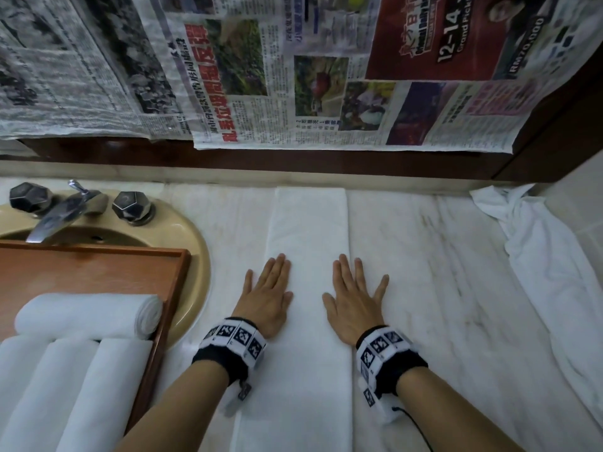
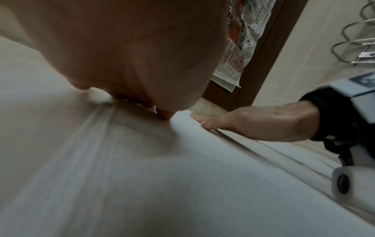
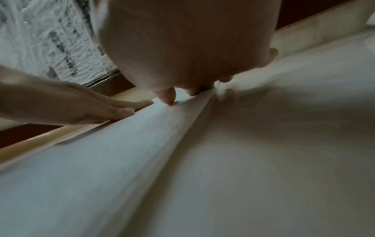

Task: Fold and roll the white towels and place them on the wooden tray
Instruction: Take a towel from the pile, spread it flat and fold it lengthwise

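A white towel folded into a long narrow strip lies on the marble counter, running from the back wall toward me. My left hand lies flat on its left edge with straight fingers. My right hand lies flat across its right edge, partly on the counter. In the left wrist view the towel fills the lower frame, with my right hand flat at its far edge. The wooden tray at the left holds several rolled white towels.
A beige sink with a chrome tap sits under the tray's far end. A crumpled white towel lies at the right by the tiled wall. Newspaper covers the mirror behind the marble counter.
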`<state>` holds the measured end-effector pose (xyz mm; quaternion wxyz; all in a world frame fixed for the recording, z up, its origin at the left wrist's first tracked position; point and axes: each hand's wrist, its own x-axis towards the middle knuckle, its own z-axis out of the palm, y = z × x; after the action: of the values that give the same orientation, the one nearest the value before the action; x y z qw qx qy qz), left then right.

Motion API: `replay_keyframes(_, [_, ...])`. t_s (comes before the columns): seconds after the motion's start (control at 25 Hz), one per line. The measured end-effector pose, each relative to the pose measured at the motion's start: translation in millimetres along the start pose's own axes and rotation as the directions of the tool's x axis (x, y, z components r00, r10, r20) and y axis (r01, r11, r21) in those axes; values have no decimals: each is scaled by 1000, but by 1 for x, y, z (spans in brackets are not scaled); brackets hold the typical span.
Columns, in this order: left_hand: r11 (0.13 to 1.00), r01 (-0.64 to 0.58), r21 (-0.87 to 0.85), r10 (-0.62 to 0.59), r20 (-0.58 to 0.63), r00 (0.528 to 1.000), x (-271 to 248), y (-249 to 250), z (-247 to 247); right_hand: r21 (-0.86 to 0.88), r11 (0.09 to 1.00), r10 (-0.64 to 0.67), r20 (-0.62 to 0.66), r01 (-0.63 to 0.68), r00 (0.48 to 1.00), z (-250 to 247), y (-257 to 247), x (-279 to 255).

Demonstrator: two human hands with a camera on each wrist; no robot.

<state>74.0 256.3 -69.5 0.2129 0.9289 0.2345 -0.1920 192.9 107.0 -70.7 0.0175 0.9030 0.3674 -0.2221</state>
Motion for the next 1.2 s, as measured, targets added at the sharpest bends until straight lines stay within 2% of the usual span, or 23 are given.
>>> replay_keyframes(0.2, [998, 37, 59, -40, 48, 998, 51, 2, -29, -51, 999, -16, 87, 20, 996, -31, 12, 56])
replay_keyframes(0.36, [993, 91, 81, -95, 49, 994, 79, 5, -61, -1, 1000, -16, 145, 16, 989, -57, 14, 83])
replay_keyframes(0.44, [997, 66, 31, -65, -30, 997, 64, 17, -63, 27, 997, -77, 120, 74, 990, -52, 9, 63])
replay_keyframes(0.48, [1000, 8, 21, -7, -56, 998, 49, 25, -54, 15, 991, -137, 110, 136, 985, -42, 5, 45])
replay_keyframes(0.56, [990, -118, 72, 121, -41, 992, 9, 31, -16, -38, 971, -229, 109, 234, 967, -15, 9, 8])
replay_keyframes(0.6, [991, -113, 76, 114, -15, 993, -12, 24, 2, -29, 977, -208, 115, 212, 971, -3, 18, -5])
replay_keyframes(0.64, [998, -32, 49, 33, -20, 999, -24, 10, 15, 10, 991, -136, 116, 136, 984, 1, 30, -11])
replay_keyframes(0.68, [994, 108, -18, -109, -46, 993, -32, -5, 21, 56, 998, -25, 117, 19, 993, 2, 42, -14])
replay_keyframes(0.72, [966, 243, -84, -249, -68, 966, -38, -16, 21, 90, 992, 82, 116, -93, 990, 2, 48, -20])
replay_keyframes(0.76, [948, 298, -109, -306, -65, 950, -42, -18, 20, 107, 984, 130, 111, -142, 985, 1, 45, -26])
replay_keyframes(0.8, [960, 258, -107, -266, -68, 962, -49, -8, 21, 105, 988, 107, 97, -117, 990, 2, 31, -40])
replay_keyframes(0.84, [986, 146, -85, -154, -87, 984, -57, 9, 29, 88, 996, 11, 72, -17, 997, 9, 12, -57])
replay_keyframes(0.92, [998, -56, 4, 56, -73, 996, -75, 33, 53, 13, 982, -191, 83, 191, 978, 32, -10, -86])
replay_keyframes(0.96, [997, -71, 30, 73, -72, 995, -83, 28, 60, 21, 982, -190, 109, 189, 976, 37, -6, -94])
replay_keyframes(1.0, [1000, -10, 14, 11, -93, 996, -92, 14, 65, 65, 993, -107, 126, 99, 986, 39, 7, -100])
replay_keyframes(1.04, [994, 105, -21, -107, -113, 988, -103, -4, 68, 109, 993, 32, 136, -47, 990, 39, 22, -107])
replay_keyframes(1.08, [972, 226, -61, -232, -128, 964, -112, -19, 68, 131, 975, 163, 139, -182, 977, 39, 37, -112])
replay_keyframes(1.12, [952, 295, -85, -304, -128, 944, -124, -27, 68, 121, 960, 236, 145, -254, 961, 41, 43, -122])
replay_keyframes(1.16, [954, 276, -118, -290, -125, 949, -130, -23, 70, 123, 965, 216, 136, -233, 967, 44, 40, -132])
replay_keyframes(1.2, [976, 183, -119, -199, -134, 971, -138, -8, 75, 97, 987, 115, 107, -125, 988, 50, 25, -144])
